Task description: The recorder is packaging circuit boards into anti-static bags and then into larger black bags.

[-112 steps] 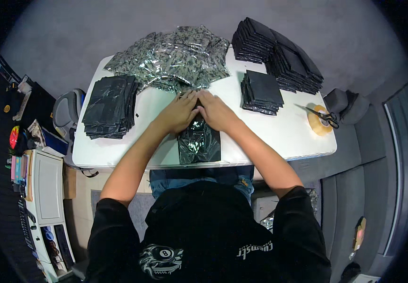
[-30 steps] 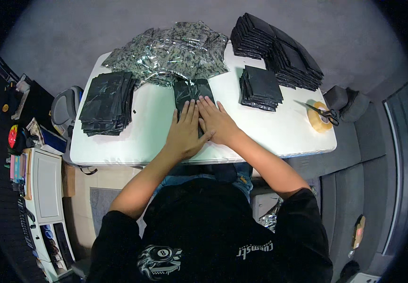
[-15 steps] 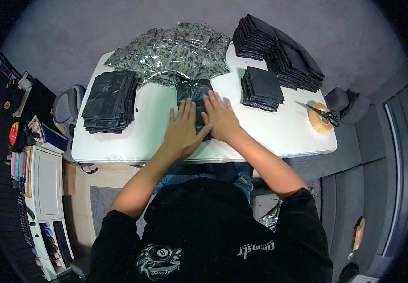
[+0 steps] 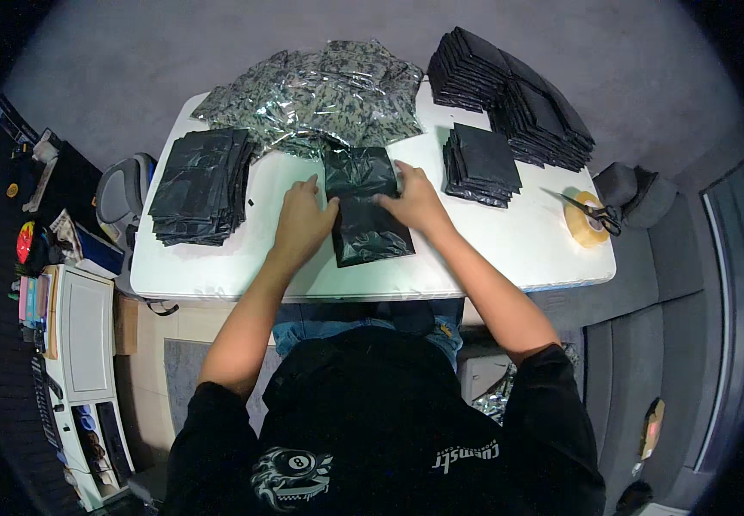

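Note:
A black plastic bag lies flat on the white table in front of me, with a crease across its middle. My left hand is at its left edge, thumb tip by the crease and fingers apart. On the other side, my right hand has its thumb over the bag near the crease and its fingers spread beside the right edge. Both hands are open. Beyond the bag's far end spreads a shiny heap of camouflage-patterned plastic packaging.
Flat black bags are stacked at the left. A small stack of folded black packets stands right, with larger stacks behind. Black scissors rest on a tape roll near the white table's right edge.
Both hands have moved apart from the middle of the black bag to its two sides. More of the bag's surface, including its near half, now shows.

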Motion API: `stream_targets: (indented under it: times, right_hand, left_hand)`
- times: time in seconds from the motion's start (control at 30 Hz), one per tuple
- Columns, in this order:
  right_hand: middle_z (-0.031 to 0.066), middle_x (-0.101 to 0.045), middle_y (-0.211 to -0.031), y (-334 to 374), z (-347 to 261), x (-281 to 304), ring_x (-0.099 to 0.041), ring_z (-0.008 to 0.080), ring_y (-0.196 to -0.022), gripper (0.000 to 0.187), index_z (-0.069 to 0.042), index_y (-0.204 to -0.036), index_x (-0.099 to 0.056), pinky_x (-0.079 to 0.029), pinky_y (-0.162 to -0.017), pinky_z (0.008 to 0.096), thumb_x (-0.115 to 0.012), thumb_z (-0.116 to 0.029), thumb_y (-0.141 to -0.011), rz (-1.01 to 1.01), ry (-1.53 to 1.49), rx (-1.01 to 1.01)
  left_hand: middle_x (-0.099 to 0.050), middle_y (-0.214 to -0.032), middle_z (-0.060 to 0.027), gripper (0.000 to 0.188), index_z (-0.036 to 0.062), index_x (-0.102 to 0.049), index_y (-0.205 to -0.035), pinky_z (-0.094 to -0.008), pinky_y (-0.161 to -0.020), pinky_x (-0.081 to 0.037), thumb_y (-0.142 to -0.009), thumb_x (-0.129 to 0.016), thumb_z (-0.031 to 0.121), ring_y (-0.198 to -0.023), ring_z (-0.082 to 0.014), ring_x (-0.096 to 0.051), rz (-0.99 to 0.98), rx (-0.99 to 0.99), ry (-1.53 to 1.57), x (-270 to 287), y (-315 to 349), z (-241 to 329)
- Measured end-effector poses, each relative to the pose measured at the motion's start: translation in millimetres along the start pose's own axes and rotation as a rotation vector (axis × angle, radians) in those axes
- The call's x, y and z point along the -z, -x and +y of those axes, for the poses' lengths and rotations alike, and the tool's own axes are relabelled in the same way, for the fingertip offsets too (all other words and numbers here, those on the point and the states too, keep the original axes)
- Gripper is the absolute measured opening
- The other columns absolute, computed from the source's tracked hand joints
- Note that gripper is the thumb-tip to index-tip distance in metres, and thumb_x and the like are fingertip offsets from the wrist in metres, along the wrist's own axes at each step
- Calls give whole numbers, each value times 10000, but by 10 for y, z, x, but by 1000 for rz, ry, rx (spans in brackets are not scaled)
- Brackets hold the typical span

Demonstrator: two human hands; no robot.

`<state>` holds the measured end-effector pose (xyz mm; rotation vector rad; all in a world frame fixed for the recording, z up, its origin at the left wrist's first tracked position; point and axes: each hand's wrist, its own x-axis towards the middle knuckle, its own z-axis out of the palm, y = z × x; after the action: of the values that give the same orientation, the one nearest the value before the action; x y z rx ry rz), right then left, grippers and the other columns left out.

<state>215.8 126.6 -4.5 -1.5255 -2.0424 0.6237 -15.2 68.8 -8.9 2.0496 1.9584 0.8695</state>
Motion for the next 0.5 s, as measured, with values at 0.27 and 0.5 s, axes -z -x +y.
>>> stream_targets:
  times: [0.27, 0.5]
  right_hand:
    - [16, -683, -770, -582, 280, 113, -566, 83, -581, 575, 44, -1274, -740, -442, -529, 251, -937, -269, -833, -384, -466, -357]
    - [-101, -399, -696, -468, 82, 645, -360, 63, -686, 323, -116, -781, -624, -341, -619, 299, -839, -281, -957, 5, -553, 57]
  left_hand:
    - [-724, -764, -43, 258, -21, -784, -963, -308, -668, -508, -944, -836, 231, -685, -144, -657, -436, 470, 563, -5, -630, -247]
    - [-628, -814, 53, 199, 2, -760, -1037, -272, -685, -414, -1026, -762, 201, -754, -63, -534, -211, 99, 929, 411, -754, 183]
